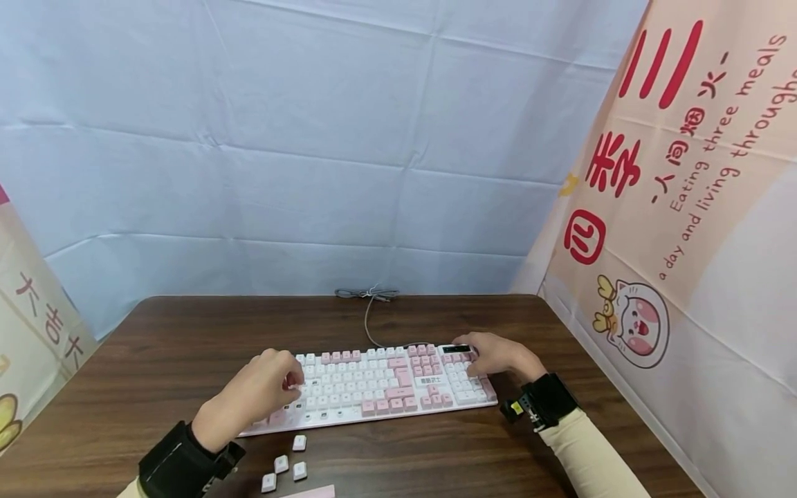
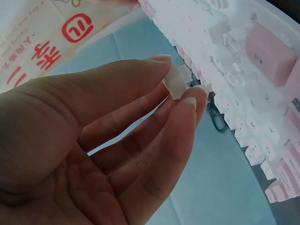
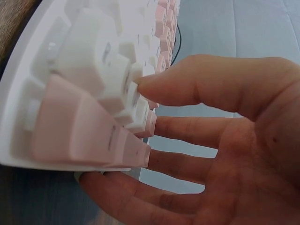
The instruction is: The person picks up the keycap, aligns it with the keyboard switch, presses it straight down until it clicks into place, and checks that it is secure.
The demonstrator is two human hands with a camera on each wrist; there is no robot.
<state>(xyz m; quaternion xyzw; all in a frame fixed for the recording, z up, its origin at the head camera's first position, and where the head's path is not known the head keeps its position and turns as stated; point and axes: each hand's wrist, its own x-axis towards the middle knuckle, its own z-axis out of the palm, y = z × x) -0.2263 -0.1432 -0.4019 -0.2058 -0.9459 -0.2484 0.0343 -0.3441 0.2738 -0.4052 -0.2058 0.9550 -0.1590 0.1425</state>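
Your left hand [image 1: 258, 387] pinches a white plastic keycap [image 2: 175, 85], likely for fitting; your right hand [image 1: 497, 354] grips the long pink-and-white keyboard [image 1: 355, 387]; align next.

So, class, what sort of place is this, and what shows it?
Probably a curtained-off desk workspace: a brown wood-grain table, a pale blue cloth hanging behind it, and a pink-and-white keyboard with loose keycaps nearby.

cream sleeves [image 1: 594, 453], broad black wrist straps [image 1: 555, 399], small yellow mark [image 1: 516, 408] beside the right one, bare hands [image 1: 264, 382]
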